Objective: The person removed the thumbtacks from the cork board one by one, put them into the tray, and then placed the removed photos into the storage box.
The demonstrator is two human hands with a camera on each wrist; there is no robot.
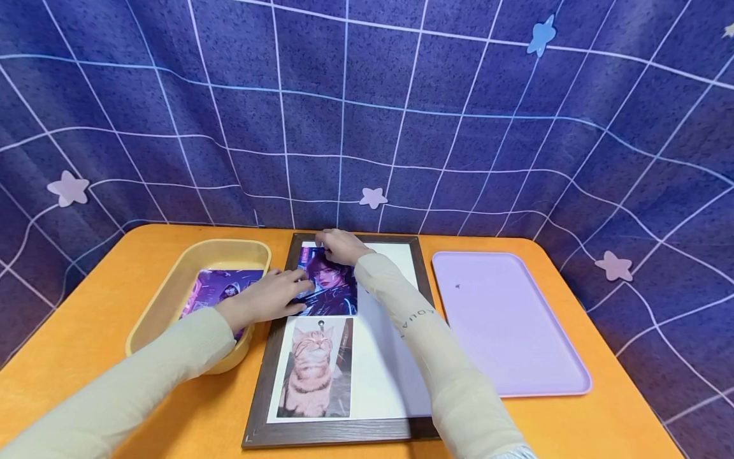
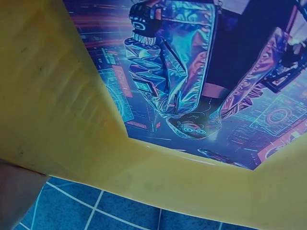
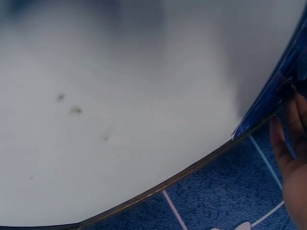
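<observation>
On a white board in a dark wooden frame lies a glossy print of a cyberpunk figure, above a cat print held by a small metal pin. My right hand touches the cyberpunk print's top edge. In the right wrist view, the fingers reach a dark spot on it, too unclear to name. My left hand rests with spread fingers across its left edge. Under the left wrist, another neon print sits in the yellow bin.
Left of the frame stands the yellow bin, its right rim close to the frame. A lilac tray with a few tiny dark bits lies to the right. Behind the orange table hangs a blue gridded curtain.
</observation>
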